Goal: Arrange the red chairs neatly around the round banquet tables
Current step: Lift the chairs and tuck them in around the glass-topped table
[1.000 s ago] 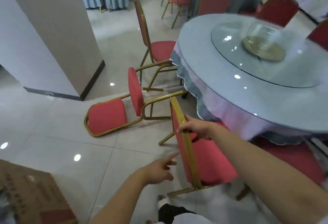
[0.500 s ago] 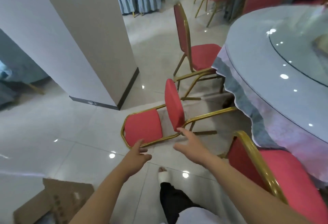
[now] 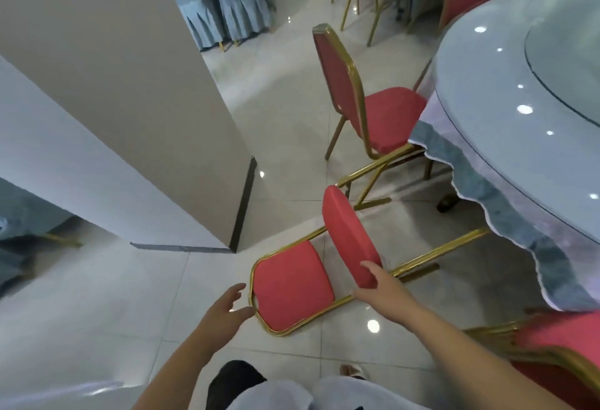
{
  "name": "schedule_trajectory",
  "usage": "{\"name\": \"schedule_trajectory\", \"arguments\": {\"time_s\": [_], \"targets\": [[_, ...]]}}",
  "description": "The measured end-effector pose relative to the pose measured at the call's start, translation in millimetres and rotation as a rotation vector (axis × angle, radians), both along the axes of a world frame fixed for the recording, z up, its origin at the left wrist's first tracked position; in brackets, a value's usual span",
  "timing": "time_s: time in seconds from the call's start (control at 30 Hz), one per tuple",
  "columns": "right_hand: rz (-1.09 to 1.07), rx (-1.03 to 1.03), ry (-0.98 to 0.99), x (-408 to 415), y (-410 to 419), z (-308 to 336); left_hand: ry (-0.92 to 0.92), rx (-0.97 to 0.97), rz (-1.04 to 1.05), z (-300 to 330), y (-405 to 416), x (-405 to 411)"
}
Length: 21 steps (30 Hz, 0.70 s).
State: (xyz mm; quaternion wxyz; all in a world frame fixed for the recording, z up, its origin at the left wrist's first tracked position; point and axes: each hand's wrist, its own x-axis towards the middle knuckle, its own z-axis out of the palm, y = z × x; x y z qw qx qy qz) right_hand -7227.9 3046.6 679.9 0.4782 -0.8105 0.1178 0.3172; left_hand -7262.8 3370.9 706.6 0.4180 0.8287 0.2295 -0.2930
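Head view: toppled red chair

A square pillar stands on the glossy tiled floor.

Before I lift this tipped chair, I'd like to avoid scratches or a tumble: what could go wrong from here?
1. The fallen chair lies on its back, its legs reaching toward the upright chair; swinging it up could knock the frames together.
2. The legs end near the tablecloth; they might snag it.
3. The right hand touches only the seat edge and the left hand has no grip yet, so on the glossy floor the chair may slide.
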Motion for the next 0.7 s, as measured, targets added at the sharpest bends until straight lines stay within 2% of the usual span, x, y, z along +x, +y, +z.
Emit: {"name": "schedule_trajectory", "arguments": {"time_s": [0.23,0.43,0.57,0.7], "targets": [[-0.514,0.087,-0.002,23,63,-9,0.072,-0.070,-0.332,-19,53,140],[-1.001,0.116,-0.088,44,171,-17,0.003,-0.066,-0.609,-50,133,270],[-1.160,0.081,-0.047,35,255,-12,0.026,-0.095,-0.850,-53,164,298],[-1.253,0.097,0.038,16,325,-22,0.128,-0.130,-0.924,-67,195,297]]}}
